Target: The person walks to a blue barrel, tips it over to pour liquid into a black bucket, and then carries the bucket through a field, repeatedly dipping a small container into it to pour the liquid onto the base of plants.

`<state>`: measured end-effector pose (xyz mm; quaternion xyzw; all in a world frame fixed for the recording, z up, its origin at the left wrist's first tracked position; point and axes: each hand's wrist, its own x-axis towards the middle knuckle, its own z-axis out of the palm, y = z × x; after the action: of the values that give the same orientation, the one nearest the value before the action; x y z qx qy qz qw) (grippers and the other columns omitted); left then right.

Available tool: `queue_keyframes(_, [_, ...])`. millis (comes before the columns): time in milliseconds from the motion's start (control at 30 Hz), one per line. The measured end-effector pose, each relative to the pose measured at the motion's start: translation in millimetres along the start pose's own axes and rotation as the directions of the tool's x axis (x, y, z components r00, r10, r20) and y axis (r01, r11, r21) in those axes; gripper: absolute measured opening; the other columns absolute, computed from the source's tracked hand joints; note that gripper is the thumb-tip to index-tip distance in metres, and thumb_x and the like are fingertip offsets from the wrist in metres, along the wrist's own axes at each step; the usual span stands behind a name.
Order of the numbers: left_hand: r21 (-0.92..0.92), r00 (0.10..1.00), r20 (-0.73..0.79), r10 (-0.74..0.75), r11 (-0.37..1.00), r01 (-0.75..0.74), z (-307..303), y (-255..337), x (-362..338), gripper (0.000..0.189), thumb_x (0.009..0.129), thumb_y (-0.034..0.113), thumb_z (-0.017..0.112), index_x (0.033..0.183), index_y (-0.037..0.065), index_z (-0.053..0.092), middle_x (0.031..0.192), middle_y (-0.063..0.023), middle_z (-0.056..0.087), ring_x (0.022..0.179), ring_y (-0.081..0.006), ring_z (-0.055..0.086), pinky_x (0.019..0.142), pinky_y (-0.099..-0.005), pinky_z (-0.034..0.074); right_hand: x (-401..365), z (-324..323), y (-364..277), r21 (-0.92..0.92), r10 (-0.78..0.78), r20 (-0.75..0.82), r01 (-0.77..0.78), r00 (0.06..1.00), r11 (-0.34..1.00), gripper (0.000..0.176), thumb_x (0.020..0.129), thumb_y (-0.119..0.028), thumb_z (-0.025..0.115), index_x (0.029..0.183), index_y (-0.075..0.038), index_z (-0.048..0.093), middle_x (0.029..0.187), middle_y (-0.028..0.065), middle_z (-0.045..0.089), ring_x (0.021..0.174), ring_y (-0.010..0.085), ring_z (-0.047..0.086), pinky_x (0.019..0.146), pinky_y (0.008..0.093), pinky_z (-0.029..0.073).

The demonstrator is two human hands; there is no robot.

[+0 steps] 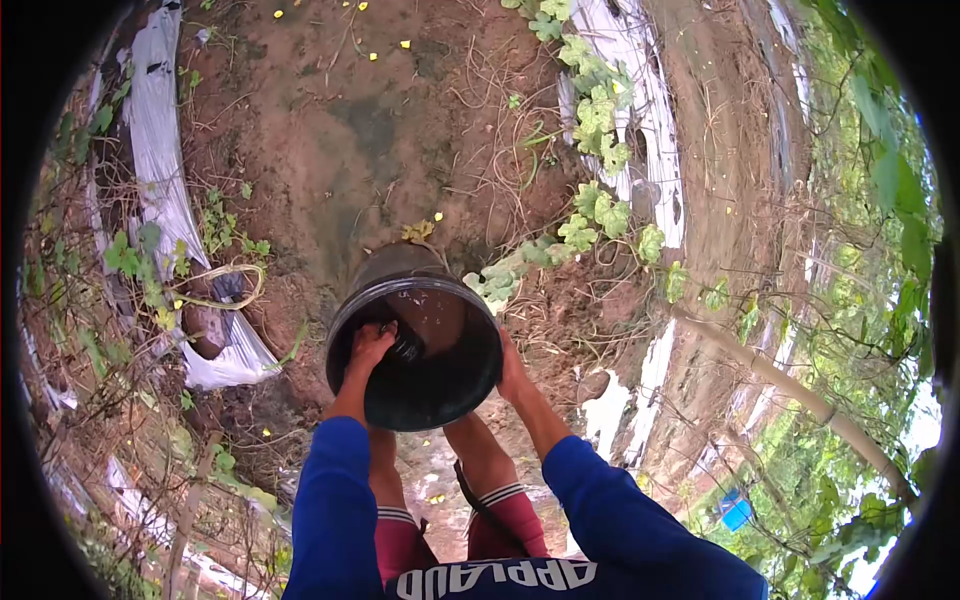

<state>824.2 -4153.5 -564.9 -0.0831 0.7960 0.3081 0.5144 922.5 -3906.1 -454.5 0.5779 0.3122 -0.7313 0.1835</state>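
Note:
A black bucket point(440, 400) is in front of my legs, tilted so its mouth faces me. Brownish water point(432, 312) shows inside, toward the far wall. My left hand point(372, 345) reaches into the mouth, fingers curled on a small dark, ribbed object point(406, 345) whose kind I cannot make out. Against the outer right side of the bucket rests my right hand point(512, 368), gripping it near the rim; its fingertips are hidden behind the wall.
Wet brown soil point(300, 170) stretches ahead between strips of silvery plastic sheeting point(155, 130). Leafy vines point(595, 120) grow along the right strip. A bamboo pole point(790, 385) slants across the right, with a blue container point(735, 510) beyond it. Yellow petals dot the ground.

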Motion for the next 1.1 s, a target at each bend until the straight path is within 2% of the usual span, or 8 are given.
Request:
queue_keyframes(167, [-0.131, 0.997, 0.031, 0.064, 0.99, -0.06, 13, -25, 22, 0.064, 0.084, 0.053, 0.057, 0.129, 0.009, 0.056, 0.133, -0.0195, 0.053, 0.127, -0.0381, 0.045, 0.107, -0.0434, 0.036, -4, -5, 23, 0.084, -0.098, 0.029, 0.095, 0.995, 0.992, 0.058, 0.1, -0.052, 0.033, 0.139, -0.011, 0.046, 0.14, 0.005, 0.051, 0.127, 0.02, 0.048, 0.109, 0.0367, 0.037])
queue_keyframes(500, [-0.245, 0.994, 0.106, -0.02, 0.968, 0.046, 17, -22, 32, 0.06, 0.085, 0.052, 0.058, 0.124, 0.007, 0.059, 0.128, -0.0229, 0.056, 0.123, -0.0398, 0.049, 0.103, -0.0451, 0.039, -25, 32, 34, -0.002, -0.189, 0.081, 0.19, 0.979, 0.982, 0.058, 0.102, -0.05, 0.029, 0.14, -0.01, 0.043, 0.139, 0.0072, 0.05, 0.128, 0.0205, 0.047, 0.11, 0.0368, 0.036])
queue_keyframes(667, [-0.153, 0.955, -0.236, 0.177, 0.964, -0.217, 2, -13, 5, 0.054, 0.085, 0.049, 0.059, 0.107, 0.0, 0.066, 0.102, -0.0278, 0.065, 0.104, -0.0431, 0.06, 0.091, -0.0463, 0.047, -47, 73, 21, -0.021, -0.146, 0.07, 0.148, 0.987, 0.989, 0.059, 0.101, -0.051, 0.032, 0.141, -0.009, 0.041, 0.141, 0.0051, 0.048, 0.129, 0.0193, 0.045, 0.111, 0.0375, 0.034])
queue_keyframes(800, [-0.124, 0.927, -0.289, 0.241, 0.95, -0.286, 6, -35, 19, 0.053, 0.085, 0.048, 0.06, 0.099, -0.003, 0.068, 0.097, -0.0301, 0.065, 0.099, -0.0441, 0.061, 0.089, -0.0475, 0.048, -65, 96, 21, -0.139, -0.137, 0.072, 0.146, 0.988, 0.979, 0.067, 0.097, -0.058, 0.036, 0.144, -0.01, 0.037, 0.145, 0.0039, 0.044, 0.131, 0.0191, 0.042, 0.109, 0.0379, 0.034])
queue_keyframes(867, [-0.036, 0.953, -0.23, 0.195, 0.977, -0.208, -7, -23, 2, 0.052, 0.084, 0.047, 0.061, 0.091, -0.004, 0.069, 0.092, -0.0308, 0.065, 0.092, -0.0444, 0.063, 0.087, -0.049, 0.049, -65, 105, 22, -0.121, -0.135, -0.016, 0.132, 0.991, 0.984, 0.065, 0.093, -0.058, 0.05, 0.135, -0.009, 0.046, 0.134, 0.0057, 0.053, 0.124, 0.0178, 0.049, 0.102, 0.037, 0.04])
queue_keyframes(933, [0.043, 0.918, -0.307, 0.251, 0.967, -0.25, -15, -14, -18, 0.05, 0.086, 0.046, 0.059, 0.089, -0.002, 0.07, 0.091, -0.0298, 0.065, 0.09, -0.0426, 0.064, 0.086, -0.0486, 0.05, -84, 133, 9, -0.381, -0.22, -0.007, 0.201, 0.975, 0.903, 0.055, 0.086, -0.052, 0.065, 0.118, -0.008, 0.053, 0.118, 0.0059, 0.059, 0.111, 0.0148, 0.054, 0.093, 0.0354, 0.045])
queue_keyframes(967, [0.099, 0.926, -0.288, 0.245, 0.969, -0.225, -20, -10, -28, 0.049, 0.086, 0.046, 0.058, 0.088, -0.001, 0.07, 0.09, -0.028, 0.066, 0.09, -0.042, 0.064, 0.085, -0.0488, 0.05, -88, 140, 6, -0.345, -0.245, -0.006, 0.228, 0.97, 0.91, 0.041, 0.083, -0.038, 0.072, 0.104, -0.009, 0.053, 0.099, 0.0027, 0.061, 0.09, 0.0112, 0.058, 0.076, 0.0294, 0.049])
queue_keyframes(1100, [0.191, 0.867, -0.326, 0.377, 0.924, -0.331, -60, 11, -82, 0.042, 0.089, 0.042, 0.055, 0.084, 0.003, 0.071, 0.085, -0.0201, 0.068, 0.088, -0.0381, 0.064, 0.087, -0.0459, 0.048, -64, 128, 20, -0.318, -0.282, 0.122, 0.306, 0.952, 0.897, 0.029, 0.08, -0.017, 0.069, 0.103, -0.008, 0.054, 0.085, -0.001, 0.061, 0.069, 0.008, 0.058, 0.058, 0.0218, 0.048])
